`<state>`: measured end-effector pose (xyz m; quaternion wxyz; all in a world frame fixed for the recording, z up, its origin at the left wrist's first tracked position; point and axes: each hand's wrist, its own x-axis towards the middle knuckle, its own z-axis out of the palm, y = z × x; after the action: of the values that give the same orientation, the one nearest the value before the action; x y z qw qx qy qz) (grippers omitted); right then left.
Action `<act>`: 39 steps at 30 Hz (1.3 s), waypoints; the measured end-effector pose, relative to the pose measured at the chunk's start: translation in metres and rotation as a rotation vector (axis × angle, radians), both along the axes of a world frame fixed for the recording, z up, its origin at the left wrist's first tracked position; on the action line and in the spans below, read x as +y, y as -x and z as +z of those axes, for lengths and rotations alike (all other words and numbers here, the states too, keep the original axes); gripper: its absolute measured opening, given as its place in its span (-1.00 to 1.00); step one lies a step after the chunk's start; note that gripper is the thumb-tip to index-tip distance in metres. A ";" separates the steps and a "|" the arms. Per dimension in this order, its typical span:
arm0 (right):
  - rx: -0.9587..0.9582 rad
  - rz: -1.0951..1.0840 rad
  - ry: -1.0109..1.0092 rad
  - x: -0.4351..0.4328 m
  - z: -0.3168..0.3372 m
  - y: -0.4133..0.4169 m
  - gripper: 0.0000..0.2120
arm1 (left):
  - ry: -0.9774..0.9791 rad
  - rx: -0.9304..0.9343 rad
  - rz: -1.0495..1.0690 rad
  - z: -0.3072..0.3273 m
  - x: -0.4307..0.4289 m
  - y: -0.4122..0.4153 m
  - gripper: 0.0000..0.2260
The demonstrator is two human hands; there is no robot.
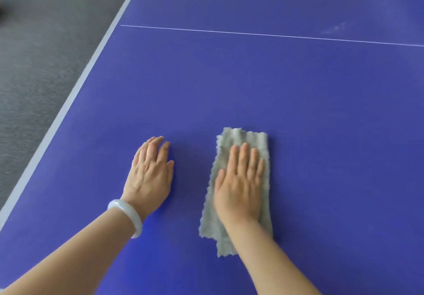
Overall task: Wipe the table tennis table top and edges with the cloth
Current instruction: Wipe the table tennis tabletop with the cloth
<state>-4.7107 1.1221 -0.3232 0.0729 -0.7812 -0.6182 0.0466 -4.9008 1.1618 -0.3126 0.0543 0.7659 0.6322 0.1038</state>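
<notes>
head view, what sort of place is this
Probably an indoor games or sports room, though little of it shows. The blue table tennis table top has a thin white line and a pale edge stripe, and grey carpet-like floor lies beside it.

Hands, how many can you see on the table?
2. The left hand rests on the bare blue table tennis table, a pale bangle on its wrist. The right hand presses flat on the grey cloth, just to its right. None seems hidden.
</notes>
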 end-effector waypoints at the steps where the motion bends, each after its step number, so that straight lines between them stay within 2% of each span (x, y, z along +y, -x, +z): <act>1: 0.014 0.204 -0.027 -0.017 -0.003 0.027 -0.41 | 0.015 -0.012 -0.009 0.000 0.010 -0.010 -0.60; 3: 0.063 0.587 -0.018 -0.040 -0.003 0.041 -0.43 | 0.024 0.005 -0.028 -0.002 0.034 -0.021 -0.54; 4: 0.075 0.696 -0.013 -0.039 -0.003 0.026 -0.43 | 0.027 0.030 -0.028 -0.004 0.046 -0.021 -0.52; 6: 0.050 0.702 -0.005 -0.020 0.001 -0.027 -0.44 | 0.065 0.063 0.020 -0.011 0.064 -0.016 -0.49; 9: -0.115 0.429 0.006 0.032 0.002 -0.132 -0.43 | 0.111 0.055 0.101 -0.021 0.074 -0.008 -0.46; 11: -0.104 0.107 0.063 0.066 0.008 -0.182 -0.45 | 0.102 0.055 0.098 -0.024 0.074 -0.008 -0.43; 13: -0.057 -0.191 0.079 0.087 0.011 -0.181 -0.45 | 0.102 0.041 0.099 -0.024 0.074 -0.008 -0.42; 15: -0.028 -0.318 0.070 0.100 0.008 -0.134 -0.42 | 0.103 0.032 0.104 -0.022 0.074 -0.007 -0.44; 16: -0.025 -0.266 0.044 0.101 0.005 -0.102 -0.42 | 0.106 0.031 0.099 -0.021 0.074 -0.007 -0.45; 17: -0.023 -0.123 0.009 0.100 0.002 -0.067 -0.41 | 0.107 0.031 0.093 -0.020 0.074 -0.006 -0.45; 20: -0.001 0.446 -0.005 0.087 -0.006 0.017 -0.41 | 0.113 0.029 0.076 -0.019 0.073 -0.003 -0.46; 22: 0.024 0.707 0.020 0.097 -0.003 0.018 -0.41 | 0.115 0.023 0.081 -0.018 0.073 -0.002 -0.47; 24: -0.010 0.767 0.016 0.129 -0.003 -0.024 -0.41 | 0.122 0.019 0.093 -0.017 0.073 -0.004 -0.47; 26: -0.070 0.568 -0.003 0.172 -0.003 -0.089 -0.43 | 0.136 0.019 0.099 -0.017 0.072 -0.005 -0.47; 29: -0.074 0.081 0.059 0.220 0.006 -0.182 -0.42 | 0.151 0.022 0.121 -0.016 0.073 -0.006 -0.47; 31: -0.038 -0.110 0.047 0.226 0.007 -0.191 -0.44 | 0.161 0.032 0.121 -0.014 0.073 -0.008 -0.48; 33: 0.003 -0.188 0.025 0.216 0.003 -0.146 -0.43 | 0.172 0.037 0.125 -0.013 0.074 -0.009 -0.48; 35: 0.034 -0.030 0.015 0.194 0.000 -0.076 -0.40 | 0.178 0.043 0.134 -0.011 0.074 -0.009 -0.48; 37: 0.010 0.304 0.009 0.168 -0.006 -0.009 -0.39 | 0.185 0.046 0.131 -0.009 0.075 -0.007 -0.48; 39: 0.010 0.600 0.050 0.162 -0.007 0.020 -0.38 | 0.179 0.051 0.125 -0.008 0.075 -0.007 -0.49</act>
<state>-4.7308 1.2838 -0.3307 0.0399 -0.5649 -0.8198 0.0851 -4.8935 1.2365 -0.3209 0.0996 0.7195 0.6866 0.0306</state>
